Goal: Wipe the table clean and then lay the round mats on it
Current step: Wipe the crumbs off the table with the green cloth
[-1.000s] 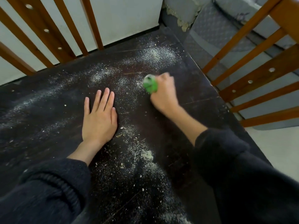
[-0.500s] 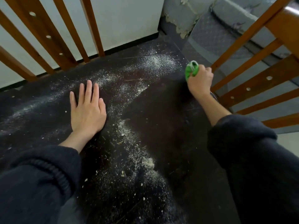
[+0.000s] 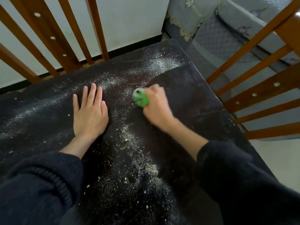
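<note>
The dark wooden table [image 3: 203, 98] is strewn with pale powder and crumbs [image 3: 139, 161], in bands across its middle, far edge and near side. My right hand [image 3: 156, 106] grips a green cleaning tool [image 3: 140, 98], blurred by motion, low on the tabletop near the centre. My left hand [image 3: 90, 112] rests flat on the table, fingers straight, a short way left of the green tool. No round mats are in view.
Brown wooden chair backs stand at the far left [image 3: 53, 38] and at the right edge [image 3: 263, 88]. A grey-blue patterned sofa [image 3: 227, 26] sits beyond the far right corner. A white wall with a black skirting lies behind the table.
My right hand has swept the green tool back from the table's far right edge toward the centre. The left hand stays flat in place.
</note>
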Available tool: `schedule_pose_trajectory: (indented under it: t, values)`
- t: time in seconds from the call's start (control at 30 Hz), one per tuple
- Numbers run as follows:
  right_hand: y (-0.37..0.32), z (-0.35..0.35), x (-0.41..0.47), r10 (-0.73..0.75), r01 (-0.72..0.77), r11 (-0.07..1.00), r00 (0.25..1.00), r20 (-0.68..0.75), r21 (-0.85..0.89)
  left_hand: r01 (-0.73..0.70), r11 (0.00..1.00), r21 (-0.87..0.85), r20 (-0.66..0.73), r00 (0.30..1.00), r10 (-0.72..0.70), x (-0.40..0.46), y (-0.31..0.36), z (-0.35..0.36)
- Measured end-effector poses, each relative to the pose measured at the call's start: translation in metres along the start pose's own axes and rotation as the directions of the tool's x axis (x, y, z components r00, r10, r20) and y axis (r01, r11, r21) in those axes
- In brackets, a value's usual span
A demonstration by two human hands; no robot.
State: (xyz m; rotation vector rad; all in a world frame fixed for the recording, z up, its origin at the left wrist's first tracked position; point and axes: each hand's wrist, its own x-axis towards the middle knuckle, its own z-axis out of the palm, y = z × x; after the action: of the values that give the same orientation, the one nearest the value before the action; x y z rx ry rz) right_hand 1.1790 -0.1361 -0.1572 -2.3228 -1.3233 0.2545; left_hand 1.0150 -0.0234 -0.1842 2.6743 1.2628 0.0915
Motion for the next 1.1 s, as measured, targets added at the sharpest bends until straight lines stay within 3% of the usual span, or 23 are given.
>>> schedule_pose_trajectory:
  t: [0.07, 0.13, 0.2, 0.3, 0.43, 0.5, 0.67, 0.8, 0.87, 0.93, 1.0, 1.03, 1.1]
  values:
    - [-0.028, 0.013, -0.03, -0.114, 0.103, 0.988, 0.989, 0.094, 0.117, 0.004, 0.999, -0.047, 0.001, 1.0, -0.004, 0.001, -0.002, -0.001]
    - [-0.033, 0.007, -0.037, -0.115, 0.092, 0.974, 0.988, 0.103, 0.207, 0.001, 0.998, -0.068, -0.003, 1.0, -0.001, 0.0, -0.003, -0.001]
    - [-0.016, -0.011, -0.015, -0.005, 0.016, 0.981, 0.998, -0.06, 0.191, -0.007, 0.999, -0.05, -0.011, 1.0, 0.007, -0.001, -0.003, -0.001]
    - [0.04, -0.045, 0.027, 0.252, -0.239, 0.968, 0.923, -0.29, 0.079, -0.005, 1.0, -0.009, -0.012, 1.0, 0.005, -0.002, -0.002, 0.001]
    - [0.11, -0.071, 0.056, 0.646, -0.654, 0.748, 0.679, -0.35, 0.111, 0.003, 1.0, 0.005, -0.013, 1.0, -0.003, -0.001, 0.0, 0.002]
    - [0.122, -0.072, 0.07, 0.677, -0.7, 0.71, 0.652, -0.341, 0.071, 0.002, 1.0, 0.001, -0.013, 1.0, -0.002, -0.001, 0.001, 0.001]
    - [0.107, -0.067, 0.105, 0.605, -0.622, 0.782, 0.749, -0.27, 0.028, 0.003, 1.0, 0.007, -0.004, 1.0, -0.003, -0.001, 0.002, 0.001]
    - [0.056, -0.037, 0.089, 0.314, -0.323, 0.946, 0.935, -0.165, -0.025, 0.007, 1.0, 0.002, -0.002, 1.0, -0.007, -0.001, 0.003, 0.0]
    - [0.023, -0.015, 0.061, 0.138, -0.138, 0.99, 0.987, -0.083, 0.008, -0.005, 1.0, -0.01, -0.004, 1.0, 0.005, 0.0, 0.003, -0.002]
    - [-0.009, 0.003, 0.024, -0.031, 0.029, 0.994, 0.999, 0.016, 0.104, -0.011, 0.999, -0.042, -0.009, 1.0, 0.01, 0.001, 0.002, -0.003]
    - [-0.026, 0.008, -0.003, -0.106, 0.082, 0.976, 0.988, 0.115, 0.201, 0.007, 0.993, -0.115, -0.019, 1.0, -0.01, -0.001, 0.002, -0.004]
    - [-0.028, 0.004, -0.008, -0.103, 0.073, 0.972, 0.987, 0.126, 0.225, 0.02, 0.987, -0.159, -0.019, 1.0, -0.024, 0.0, 0.001, -0.005]
    - [-0.019, -0.012, 0.0, -0.017, 0.015, 0.976, 1.0, 0.01, 0.219, 0.011, 0.982, -0.191, 0.004, 1.0, -0.011, 0.003, -0.004, -0.007]
